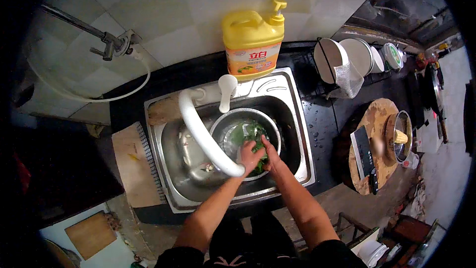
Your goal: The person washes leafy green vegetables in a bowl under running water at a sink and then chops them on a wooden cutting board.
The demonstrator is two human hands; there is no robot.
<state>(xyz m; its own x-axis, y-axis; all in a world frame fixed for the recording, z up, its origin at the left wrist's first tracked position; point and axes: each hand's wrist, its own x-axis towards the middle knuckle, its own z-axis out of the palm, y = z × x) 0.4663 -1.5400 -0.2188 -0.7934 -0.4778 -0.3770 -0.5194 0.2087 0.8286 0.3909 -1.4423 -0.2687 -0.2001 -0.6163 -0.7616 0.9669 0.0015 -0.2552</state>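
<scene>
A round metal bowl (219,123) stands in the right part of a stainless steel sink (174,190). It holds water and leafy greens (241,133). Over the near side of the bowl, my left hand (252,156) and my right hand (272,155) press a bunch of the greens between them. Some of my fingertips are hidden by the leaves and by the hands themselves. A white curved faucet spout (204,134) arches over the sink, its end close to my left wrist. Behind the bowl rises the white faucet lever (225,93).
A yellow detergent jug (253,44) stands behind the sink. To the right, a cleaver (360,152) lies on a round wooden chopping block (375,115), beside a metal bowl (408,134) holding corn (400,137). A rack holds white bowls (329,59). Left of the sink lies a wooden board (134,171).
</scene>
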